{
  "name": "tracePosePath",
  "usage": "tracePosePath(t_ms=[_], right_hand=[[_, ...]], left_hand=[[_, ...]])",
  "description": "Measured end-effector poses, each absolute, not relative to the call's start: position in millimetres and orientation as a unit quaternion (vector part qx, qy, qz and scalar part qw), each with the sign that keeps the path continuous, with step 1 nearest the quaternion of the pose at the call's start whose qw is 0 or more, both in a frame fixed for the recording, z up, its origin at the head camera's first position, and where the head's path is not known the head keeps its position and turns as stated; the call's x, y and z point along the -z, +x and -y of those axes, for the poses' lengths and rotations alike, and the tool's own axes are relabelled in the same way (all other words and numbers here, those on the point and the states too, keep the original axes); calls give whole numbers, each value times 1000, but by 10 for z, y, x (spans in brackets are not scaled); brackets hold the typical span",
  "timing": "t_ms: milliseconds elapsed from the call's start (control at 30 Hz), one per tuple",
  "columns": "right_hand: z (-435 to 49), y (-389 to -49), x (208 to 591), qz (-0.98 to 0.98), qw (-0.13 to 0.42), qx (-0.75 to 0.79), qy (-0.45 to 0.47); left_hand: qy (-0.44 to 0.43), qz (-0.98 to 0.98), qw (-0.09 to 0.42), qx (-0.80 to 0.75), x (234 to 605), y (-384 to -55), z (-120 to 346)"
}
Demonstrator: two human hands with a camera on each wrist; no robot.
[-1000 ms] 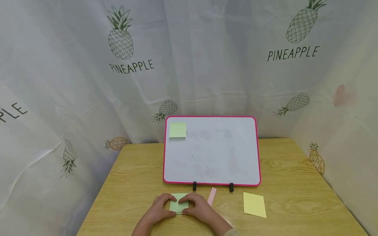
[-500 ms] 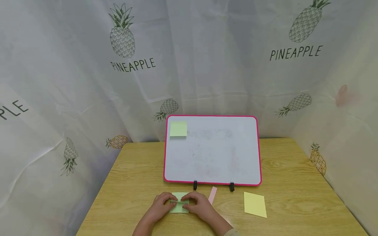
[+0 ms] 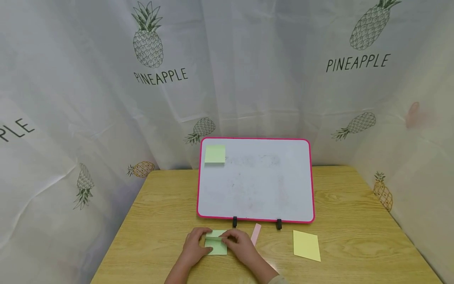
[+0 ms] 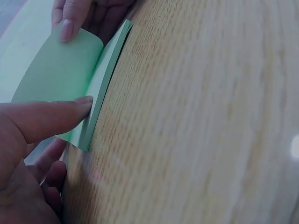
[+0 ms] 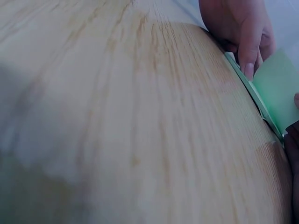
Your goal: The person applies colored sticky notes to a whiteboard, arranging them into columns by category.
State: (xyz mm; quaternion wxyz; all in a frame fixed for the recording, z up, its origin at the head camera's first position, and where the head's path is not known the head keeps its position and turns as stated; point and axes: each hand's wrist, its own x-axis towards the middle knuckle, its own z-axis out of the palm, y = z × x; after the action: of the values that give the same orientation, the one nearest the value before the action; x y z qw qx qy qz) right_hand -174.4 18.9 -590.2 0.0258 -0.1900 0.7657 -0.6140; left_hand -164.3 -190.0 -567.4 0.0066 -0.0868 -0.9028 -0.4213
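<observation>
A green sticky note pad [image 3: 219,249] lies on the table in front of the whiteboard. My left hand [image 3: 193,245] grips its left side, the thumb pressing near the front edge, as the left wrist view also shows on the pad [image 4: 108,77]. From the right, my right hand [image 3: 242,245] pinches the pad's top sheet [image 4: 58,77], which bends up and away from the front edge. The right wrist view catches this raised sheet [image 5: 279,88] with the left thumb beside it on the pad. Part of the right fingers is hidden there.
A pink-framed whiteboard [image 3: 257,185] stands behind on black feet [image 3: 279,224], bearing a light green sticky note [image 3: 214,154] at its upper left. Right of my hands lie a pink strip [image 3: 255,234] and a yellow sticky note [image 3: 306,245]. A pineapple-print curtain [image 3: 248,79] surrounds the wooden table [image 3: 351,236].
The pad's top sheet has been lifted and folded back from the front edge. My right fingers have closed together on it, while my left thumb and fingers have spread along the pad's left side.
</observation>
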Motion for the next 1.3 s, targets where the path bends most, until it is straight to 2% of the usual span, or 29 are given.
tracePosePath(t_ms=[167, 533, 1300], right_hand=[[-167, -1739, 5875, -763, 13, 626, -162], [-80, -1775, 5790, -761, -13, 645, -71], [-135, -1940, 5648, -754, -38, 655, -28]], left_hand=[[-93, 902, 13, 422, 5690, -1651, 1897], [-52, 904, -15, 424, 5666, -1637, 1874], [-37, 899, -17, 436, 5566, -1643, 1836]])
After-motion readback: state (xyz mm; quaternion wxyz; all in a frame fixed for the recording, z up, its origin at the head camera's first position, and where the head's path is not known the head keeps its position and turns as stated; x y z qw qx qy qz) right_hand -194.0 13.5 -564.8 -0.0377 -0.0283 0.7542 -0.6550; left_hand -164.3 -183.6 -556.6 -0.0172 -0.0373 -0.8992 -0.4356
